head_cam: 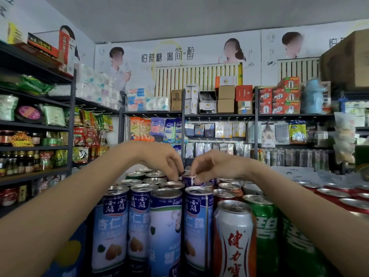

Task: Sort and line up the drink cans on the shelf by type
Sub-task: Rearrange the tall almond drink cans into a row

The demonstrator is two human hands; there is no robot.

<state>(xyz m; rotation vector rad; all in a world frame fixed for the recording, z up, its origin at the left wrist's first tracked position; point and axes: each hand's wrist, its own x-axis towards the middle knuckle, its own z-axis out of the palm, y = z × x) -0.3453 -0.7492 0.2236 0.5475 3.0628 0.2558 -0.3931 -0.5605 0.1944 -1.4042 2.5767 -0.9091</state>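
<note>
We had both hands reaching over the front cans: our left hand (165, 162) and right hand (211, 166) each pinched the rim of a small purple can (188, 179) standing mid-pack behind the blue almond-drink cans (139, 220). Those blue cans already stood together; the white-and-orange can (234, 236), green cans (265, 226) and red cans (339, 196) looked partly grouped, so sorting seemed roughly midway.
</note>
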